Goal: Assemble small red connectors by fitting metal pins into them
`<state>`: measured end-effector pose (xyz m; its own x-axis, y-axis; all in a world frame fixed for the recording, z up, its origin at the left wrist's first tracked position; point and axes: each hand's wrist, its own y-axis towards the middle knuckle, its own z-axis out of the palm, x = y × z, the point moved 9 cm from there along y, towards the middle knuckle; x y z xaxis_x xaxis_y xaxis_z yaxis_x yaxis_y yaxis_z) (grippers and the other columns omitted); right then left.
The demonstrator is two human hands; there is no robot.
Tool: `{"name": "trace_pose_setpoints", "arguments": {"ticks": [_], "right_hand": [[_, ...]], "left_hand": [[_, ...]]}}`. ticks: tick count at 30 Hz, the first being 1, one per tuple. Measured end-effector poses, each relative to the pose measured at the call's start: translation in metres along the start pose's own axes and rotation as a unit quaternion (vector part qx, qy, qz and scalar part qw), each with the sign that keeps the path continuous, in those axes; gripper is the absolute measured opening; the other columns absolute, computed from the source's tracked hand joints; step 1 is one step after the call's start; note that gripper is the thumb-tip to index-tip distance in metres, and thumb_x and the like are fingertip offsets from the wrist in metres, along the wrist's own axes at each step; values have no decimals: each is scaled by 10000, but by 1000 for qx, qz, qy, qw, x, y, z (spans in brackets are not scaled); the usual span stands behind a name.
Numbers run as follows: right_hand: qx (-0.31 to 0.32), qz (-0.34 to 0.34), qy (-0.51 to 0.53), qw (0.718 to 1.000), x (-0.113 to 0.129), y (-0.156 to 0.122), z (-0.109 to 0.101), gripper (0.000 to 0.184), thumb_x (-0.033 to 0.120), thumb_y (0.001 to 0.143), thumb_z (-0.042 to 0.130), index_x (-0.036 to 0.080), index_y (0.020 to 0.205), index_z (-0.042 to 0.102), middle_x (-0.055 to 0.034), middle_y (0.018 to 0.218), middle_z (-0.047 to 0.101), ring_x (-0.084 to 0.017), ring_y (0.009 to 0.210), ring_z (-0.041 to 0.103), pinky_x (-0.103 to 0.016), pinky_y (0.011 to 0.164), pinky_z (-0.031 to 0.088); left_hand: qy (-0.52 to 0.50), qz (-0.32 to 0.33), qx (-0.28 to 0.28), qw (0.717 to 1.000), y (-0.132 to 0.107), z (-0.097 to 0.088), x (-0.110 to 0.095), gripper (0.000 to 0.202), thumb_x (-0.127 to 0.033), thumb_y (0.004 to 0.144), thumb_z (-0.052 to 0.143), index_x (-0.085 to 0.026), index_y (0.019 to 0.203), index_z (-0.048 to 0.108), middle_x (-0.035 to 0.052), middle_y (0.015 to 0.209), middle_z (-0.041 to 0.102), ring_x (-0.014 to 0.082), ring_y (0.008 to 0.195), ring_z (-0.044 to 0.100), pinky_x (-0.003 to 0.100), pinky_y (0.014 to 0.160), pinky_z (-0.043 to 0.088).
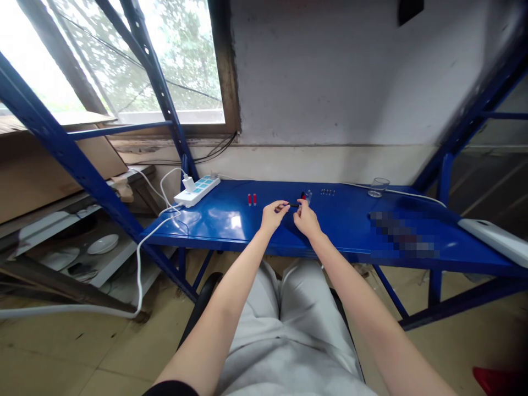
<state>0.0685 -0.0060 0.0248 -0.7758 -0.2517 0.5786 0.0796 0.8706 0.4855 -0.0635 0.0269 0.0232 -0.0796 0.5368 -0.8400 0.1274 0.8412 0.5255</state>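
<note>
Small dark part (293,205): pinched between left hand (272,215) and right hand (306,219), above blue table (350,225) | two red pieces (252,199) left, untouched | power strip (197,190) far left | glass (378,187) right

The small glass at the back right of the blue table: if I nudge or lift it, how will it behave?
The glass looks clear and thin, so probably fragile and light. It stands upright and low, so likely hard to tip, but on the glossy blue table it may slide. A white cable runs right beside it, so a push could snag.
</note>
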Motion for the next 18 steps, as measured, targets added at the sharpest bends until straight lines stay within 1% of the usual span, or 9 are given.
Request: {"name": "trace_pose_setpoints", "arguments": {"ticks": [8,15,18], "right_hand": [[8,-5,-19,1000,-4,0,2,480,153,737,378,119,1216,392,-102,808,639,-235,700,599,-323,631,447],[0,5,-19,1000,-9,1,2,456,157,748,368,124,1201,401,-113,831,645,-246,721,610,-327,630,452],[-3,6,-16,1000,-10,2,1,454,163,750,368,118,1200,398,-117,834,642,-250,724,609,-331,632,451]], "left_hand": [[-23,-10,41,999,0,6,-1,240,-321,718,632,-135,869,642,40,700,632,120,661,584,249,640,454],[12,6,52,999,1,10,-2,215,-308,739,607,-144,877,628,39,720,634,121,679,587,247,645,454],[45,22,63,997,5,12,-9,185,-276,747,591,-142,868,626,43,743,639,118,686,581,246,657,456]]}}
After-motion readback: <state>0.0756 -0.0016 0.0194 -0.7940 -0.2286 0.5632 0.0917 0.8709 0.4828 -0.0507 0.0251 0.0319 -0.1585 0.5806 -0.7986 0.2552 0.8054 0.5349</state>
